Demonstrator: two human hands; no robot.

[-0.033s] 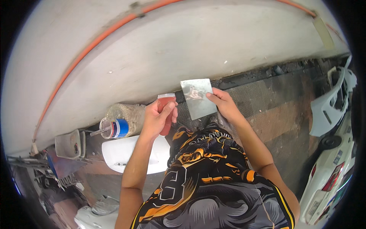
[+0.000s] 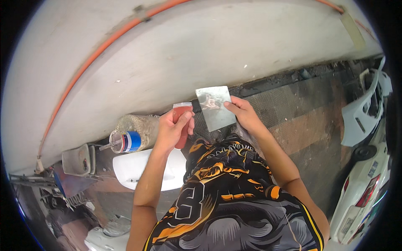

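My left hand (image 2: 168, 129) is closed around a red putty spreader (image 2: 181, 110) that has a pale strip along its top edge. The spreader stands upright, its lower end showing below my fingers. To its right, my right hand (image 2: 246, 115) pinches the right edge of a flat grey rectangular plate (image 2: 218, 119), with the thumb on top. A smear of pale, brownish paste (image 2: 212, 101) lies on the upper part of the plate. A small gap separates the spreader from the plate.
A blue-labelled tin (image 2: 133, 141) with a stick in it rests on a stained drum (image 2: 146, 127) at left. Near it are a white panel (image 2: 121, 167) and a grey tub (image 2: 75, 161). The wall (image 2: 188, 54) rises ahead. A bumper (image 2: 351, 121) and white car (image 2: 356, 205) stand right.
The plate and my right hand have shifted slightly left, a little closer to the spreader. My left hand has stayed nearly still, and the view has turned slightly.
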